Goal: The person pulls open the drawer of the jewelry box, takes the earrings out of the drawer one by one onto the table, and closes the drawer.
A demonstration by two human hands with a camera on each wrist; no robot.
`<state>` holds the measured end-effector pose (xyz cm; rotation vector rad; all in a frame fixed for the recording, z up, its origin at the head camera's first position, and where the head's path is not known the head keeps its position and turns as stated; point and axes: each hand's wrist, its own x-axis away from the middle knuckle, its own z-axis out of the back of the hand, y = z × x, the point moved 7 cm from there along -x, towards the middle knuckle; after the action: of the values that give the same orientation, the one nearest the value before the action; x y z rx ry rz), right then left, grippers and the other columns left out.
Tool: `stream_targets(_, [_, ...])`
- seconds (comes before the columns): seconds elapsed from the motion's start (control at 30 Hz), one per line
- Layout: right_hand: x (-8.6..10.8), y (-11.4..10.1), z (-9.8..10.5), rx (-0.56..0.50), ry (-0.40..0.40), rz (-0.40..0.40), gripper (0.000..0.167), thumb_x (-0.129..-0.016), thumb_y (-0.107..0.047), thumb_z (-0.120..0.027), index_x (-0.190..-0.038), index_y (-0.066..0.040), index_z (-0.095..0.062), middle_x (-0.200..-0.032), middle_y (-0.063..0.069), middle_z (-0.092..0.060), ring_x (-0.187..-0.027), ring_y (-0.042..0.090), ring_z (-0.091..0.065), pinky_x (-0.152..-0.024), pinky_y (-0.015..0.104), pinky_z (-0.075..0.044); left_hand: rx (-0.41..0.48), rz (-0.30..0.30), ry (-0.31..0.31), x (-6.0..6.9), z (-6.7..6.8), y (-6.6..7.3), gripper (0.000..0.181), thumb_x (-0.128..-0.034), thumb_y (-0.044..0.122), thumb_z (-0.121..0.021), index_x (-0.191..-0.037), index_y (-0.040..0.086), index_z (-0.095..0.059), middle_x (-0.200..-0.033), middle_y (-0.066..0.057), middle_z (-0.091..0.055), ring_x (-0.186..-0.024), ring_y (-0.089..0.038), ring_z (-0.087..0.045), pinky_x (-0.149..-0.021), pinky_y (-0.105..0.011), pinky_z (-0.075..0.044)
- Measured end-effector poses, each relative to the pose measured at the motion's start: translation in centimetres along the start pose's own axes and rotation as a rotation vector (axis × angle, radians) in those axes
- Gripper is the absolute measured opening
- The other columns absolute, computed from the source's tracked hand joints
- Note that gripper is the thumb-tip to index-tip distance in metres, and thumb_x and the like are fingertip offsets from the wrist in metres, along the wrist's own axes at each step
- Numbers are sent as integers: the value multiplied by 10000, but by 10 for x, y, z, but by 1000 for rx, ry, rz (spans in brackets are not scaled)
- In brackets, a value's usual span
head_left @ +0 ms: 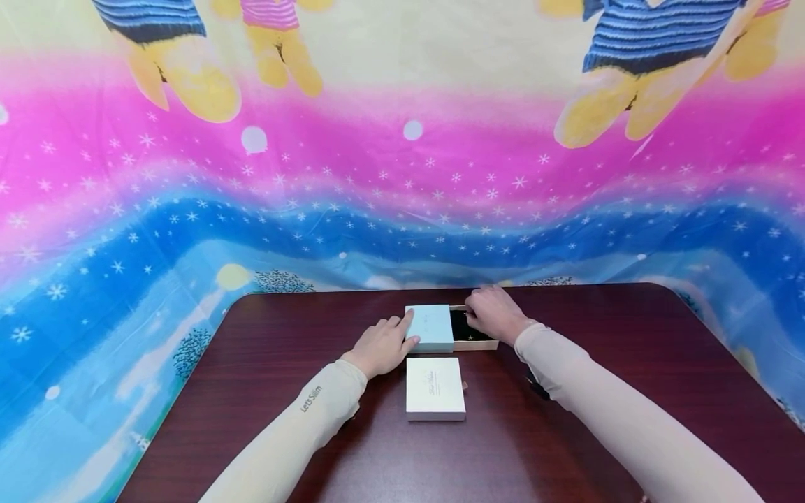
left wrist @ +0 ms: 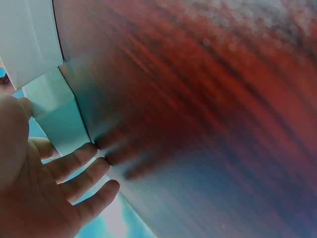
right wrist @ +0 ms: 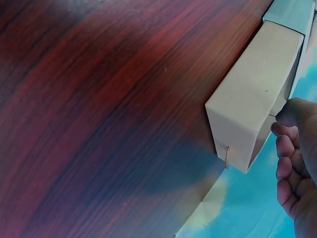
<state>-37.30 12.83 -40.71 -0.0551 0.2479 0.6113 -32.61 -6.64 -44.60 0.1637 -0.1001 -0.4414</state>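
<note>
A light-blue slide box (head_left: 430,328) lies near the far table edge, its cream drawer (right wrist: 252,74) pulled partly out to the right. A black pad (head_left: 462,325) lines the drawer, with a small gold star (head_left: 470,338) on it. My left hand (head_left: 382,346) rests at the sleeve's left end, thumb and index finger touching it, other fingers (left wrist: 81,181) extended. Over the drawer, my right hand (head_left: 495,313) has its fingers curled and pinches a small pale piece (right wrist: 279,105) at the drawer's rim; its kind is unclear.
A closed white box (head_left: 435,388) with printed lettering lies just in front of the blue one. Both stand on a dark red-brown table (head_left: 302,314). A patterned cloth (head_left: 377,175) hangs behind the far edge and along the sides.
</note>
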Motion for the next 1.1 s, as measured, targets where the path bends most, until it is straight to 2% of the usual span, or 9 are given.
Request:
stream_targets(0.37, [3,6,4,-90,19,-30,152,-850,-90,-685,-707,-123,-723,-696,-10,-645,-641,129,-509,-656,348,-484,4,7,-5,0,0,0,675,-1084,506,-345,-1635,144,-198,-1539,-135,-484,-1374,-323,-514,-1069,-481,-472])
stream_targets(0.6, [6,12,4,-198,-23,-111,125,-877,-101,-661,-817,-109,-770,-786,5,-675,-678,101,-551,-700,334,-527,4,6,-4,0,0,0,675,-1083,509,-345,-1634,147,-203,-1530,-131,-492,-1365,-320,-521,-1058,-485,-478])
stream_targets(0.77, [7,13,7,-267,-43,-164,119,-904,-113,-662,-877,-90,-776,-833,24,-666,-647,92,-549,-681,307,-516,0,4,-3,0,-1,0,675,-1083,512,-342,-1635,150,-202,-1532,-130,-492,-1365,-319,-521,-1055,-484,-479])
stream_targets(0.97, [10,12,11,-319,-34,-170,118,-909,-107,-659,-874,-86,-770,-770,11,-630,-582,91,-498,-641,286,-466,3,6,-2,0,-1,0,672,-1083,509,-344,-1635,150,-203,-1535,-129,-489,-1364,-315,-521,-1050,-481,-481])
stream_targets(1.1, [12,14,11,-341,-34,-171,116,-915,-114,-662,-890,-90,-773,-682,-28,-605,-552,76,-469,-666,284,-458,6,2,-2,0,0,0,672,-1084,505,-346,-1634,144,-205,-1532,-132,-491,-1360,-317,-523,-1048,-480,-483])
